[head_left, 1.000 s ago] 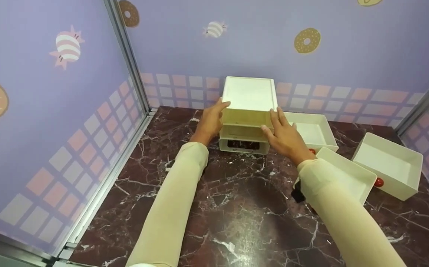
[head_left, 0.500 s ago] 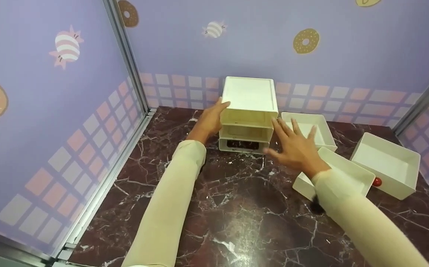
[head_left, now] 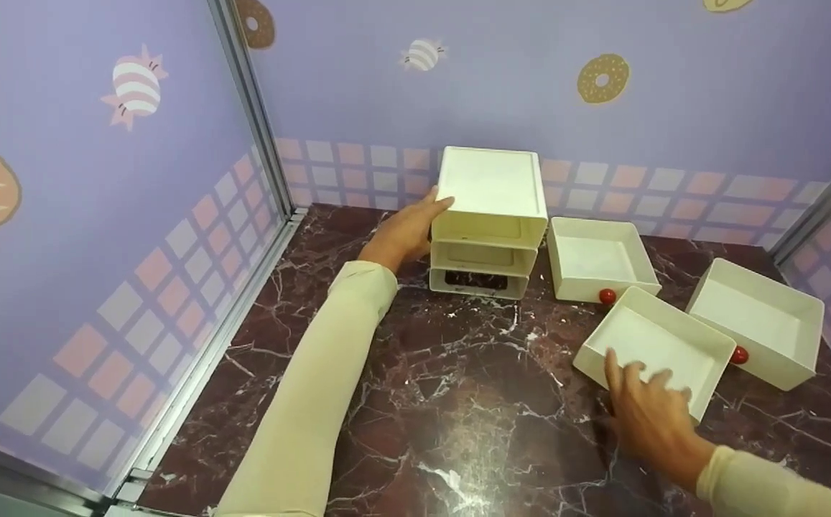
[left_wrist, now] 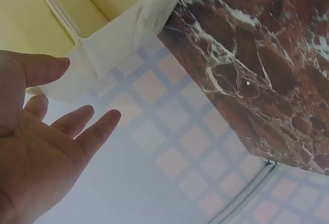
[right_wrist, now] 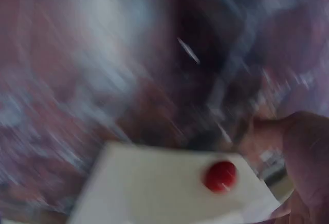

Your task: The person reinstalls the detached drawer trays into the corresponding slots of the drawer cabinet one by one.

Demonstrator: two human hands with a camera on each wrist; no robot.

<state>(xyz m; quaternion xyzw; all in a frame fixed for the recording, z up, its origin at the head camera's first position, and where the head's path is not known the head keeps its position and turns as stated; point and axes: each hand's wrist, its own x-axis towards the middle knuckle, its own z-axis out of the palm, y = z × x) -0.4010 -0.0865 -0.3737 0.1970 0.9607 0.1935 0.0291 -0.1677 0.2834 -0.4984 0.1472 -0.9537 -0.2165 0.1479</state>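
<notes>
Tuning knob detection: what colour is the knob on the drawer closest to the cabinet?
Red; the knob shows best in the head view.

- Light is bright in the head view: the drawer cabinet's (head_left: 490, 181) top gleams palest, its open compartments duller and yellowish.
- Strong glare whitens the dark tabletop (head_left: 451, 395) in front of the cabinet.
- A soft shadow falls beside the slightly blurred right hand (head_left: 648, 416), right of and nearer than the cabinet.
- The left wrist view is clearer, the wall (left_wrist: 118, 183) beside the cabinet washed out.
- The right wrist view is dim and motion-streaked; even the red knob (right_wrist: 220, 176) looks soft.
</notes>
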